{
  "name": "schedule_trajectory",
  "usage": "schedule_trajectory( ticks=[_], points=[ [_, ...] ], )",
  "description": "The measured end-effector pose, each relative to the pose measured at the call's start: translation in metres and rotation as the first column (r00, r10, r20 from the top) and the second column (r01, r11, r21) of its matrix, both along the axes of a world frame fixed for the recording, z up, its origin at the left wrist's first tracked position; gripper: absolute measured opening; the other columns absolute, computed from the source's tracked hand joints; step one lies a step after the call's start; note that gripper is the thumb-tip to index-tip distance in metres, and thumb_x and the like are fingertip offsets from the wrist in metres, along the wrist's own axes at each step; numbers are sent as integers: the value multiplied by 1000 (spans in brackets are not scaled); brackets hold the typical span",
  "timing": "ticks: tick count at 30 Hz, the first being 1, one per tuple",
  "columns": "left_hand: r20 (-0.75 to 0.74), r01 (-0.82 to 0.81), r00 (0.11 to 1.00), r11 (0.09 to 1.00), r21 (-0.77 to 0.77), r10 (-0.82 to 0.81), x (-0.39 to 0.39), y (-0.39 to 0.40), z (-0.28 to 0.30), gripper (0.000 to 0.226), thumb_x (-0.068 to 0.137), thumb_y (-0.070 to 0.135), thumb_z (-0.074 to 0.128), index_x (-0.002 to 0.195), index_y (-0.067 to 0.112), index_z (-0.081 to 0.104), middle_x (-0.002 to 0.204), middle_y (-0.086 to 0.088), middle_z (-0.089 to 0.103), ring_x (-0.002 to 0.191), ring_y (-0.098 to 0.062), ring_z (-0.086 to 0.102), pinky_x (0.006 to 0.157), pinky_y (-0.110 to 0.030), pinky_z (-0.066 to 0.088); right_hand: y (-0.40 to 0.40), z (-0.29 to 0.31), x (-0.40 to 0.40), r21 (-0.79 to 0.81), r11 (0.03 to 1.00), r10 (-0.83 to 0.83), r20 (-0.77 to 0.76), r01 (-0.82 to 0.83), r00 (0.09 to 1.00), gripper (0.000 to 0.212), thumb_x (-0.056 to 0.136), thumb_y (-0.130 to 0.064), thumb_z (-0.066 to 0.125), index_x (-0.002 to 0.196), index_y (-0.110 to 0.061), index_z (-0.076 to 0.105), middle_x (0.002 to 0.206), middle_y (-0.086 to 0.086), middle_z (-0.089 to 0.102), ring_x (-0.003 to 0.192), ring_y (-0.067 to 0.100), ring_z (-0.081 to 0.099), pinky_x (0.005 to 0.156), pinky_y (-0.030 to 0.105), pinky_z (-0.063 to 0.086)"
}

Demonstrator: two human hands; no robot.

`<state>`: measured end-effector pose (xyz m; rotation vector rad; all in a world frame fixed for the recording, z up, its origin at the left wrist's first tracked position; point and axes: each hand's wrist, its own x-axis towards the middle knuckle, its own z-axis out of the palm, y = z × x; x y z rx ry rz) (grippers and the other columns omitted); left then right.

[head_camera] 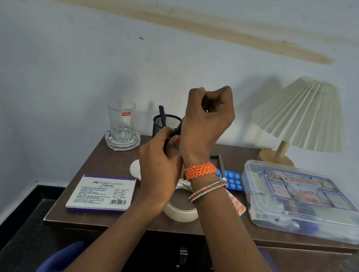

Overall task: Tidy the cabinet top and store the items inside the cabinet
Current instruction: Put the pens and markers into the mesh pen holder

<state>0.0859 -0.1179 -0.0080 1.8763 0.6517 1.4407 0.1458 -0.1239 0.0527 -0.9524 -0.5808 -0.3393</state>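
I am gripping a thin dark pen point(175, 132) in my left hand point(159, 168), right hand point(209, 114) fisted, seemingly empty; light, stiff, best held mid-barrel.

The person has 2 bare arms with no sleeves on them. The right wrist point(196, 160) wears a thick orange braided thread band point(200, 171) and a thin bangle point(207, 191) with red, green and gold bits. Blue clothing point(62, 261) shows at the bottom.

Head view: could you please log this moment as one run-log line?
left hand: grips dark object, identity unclear | right hand: raised, fist curled | cabinet top: stamp pad box, tape roll, first-aid box unstored
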Motion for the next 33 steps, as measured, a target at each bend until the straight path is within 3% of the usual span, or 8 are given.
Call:
schedule_trajectory(
  ticks=[4, 7, 10, 14, 19, 25, 29, 33],
  points=[
    [-5, 15, 1000, 1000, 16, -15, -1, 4, 0, 14, 90, 4, 53, 95, 10, 64, 75, 11, 59, 69, 5, 58, 60, -4, 42, 0, 0, -4, -5, 1000, -16, -23, 16, 1000, 28, 86, 1, 57, 68, -13, 41, 55, 0, 41, 50, 6, 38, 51, 18, 38],
    [-35, -6, 999, 995, 102, 9, -4, 12, 5, 18, 92, 7, 52, 102, 11, 66, 84, 8, 65, 71, -4, 59, 66, -6, 45, 0, -4, -4, -22, 1000, 18, -89, -20, 996, 17, 90, -7, 53, 77, -14, 44, 58, 16, 53, 52, 23, 49, 50, 29, 45],
    [-65, 2, 998, 974, 226, 13, -6, 20, 10, 22, 89, 5, 55, 104, 12, 69, 90, 3, 70, 78, -9, 62, 71, -17, 49, 3, -17, -7, -91, 993, 63, -158, -78, 985, 16, 90, -6, 51, 78, -13, 45, 55, -1, 51, 47, 8, 47, 48, 19, 40],
    [-98, -56, 992, 968, 243, 82, -13, 32, 9, 27, 89, 4, 55, 110, 13, 68, 94, -3, 72, 83, -10, 62, 74, -9, 44, 8, -33, -12, -211, 956, 173, -163, -205, 971, 9, 92, -13, 55, 88, -15, 48, 65, -2, 57, 49, -1, 51, 50, 11, 41],
    [-168, -127, 970, 954, 271, 177, -15, 40, 4, 26, 89, 3, 56, 110, 10, 69, 95, -9, 71, 87, -21, 63, 76, -21, 42, 12, -41, -3, -301, 928, 160, -215, -221, 963, 31, 89, -23, 62, 108, -19, 37, 79, 0, 61, 62, 18, 61, 57, 26, 50],
    [-246, -147, 949, 967, 209, 198, -15, 45, 0, 20, 89, 10, 59, 105, 15, 70, 97, -4, 72, 90, -20, 63, 76, -25, 44, 11, -45, 9, -336, 910, 157, -258, -241, 953, 39, 88, -17, 64, 113, -19, 33, 85, 0, 59, 72, 32, 69, 62, 31, 58],
    [-317, -94, 941, 992, 90, 118, -15, 53, -4, 12, 88, 18, 61, 94, 15, 72, 89, -1, 72, 85, -18, 64, 70, -25, 45, 7, -46, 16, -323, 921, 131, -271, -219, 953, 39, 88, -12, 64, 109, -15, 31, 85, 6, 59, 63, 31, 67, 47, 20, 51],
    [-415, -96, 906, 995, -8, 84, -21, 57, -4, 15, 91, 23, 58, 93, 15, 70, 84, 1, 66, 82, -18, 60, 69, -25, 38, -1, -47, 25, -337, 934, 52, -193, -116, 980, 40, 89, -10, 64, 110, -15, 31, 78, -3, 55, 59, 23, 65, 52, 26, 57]
  ],
)
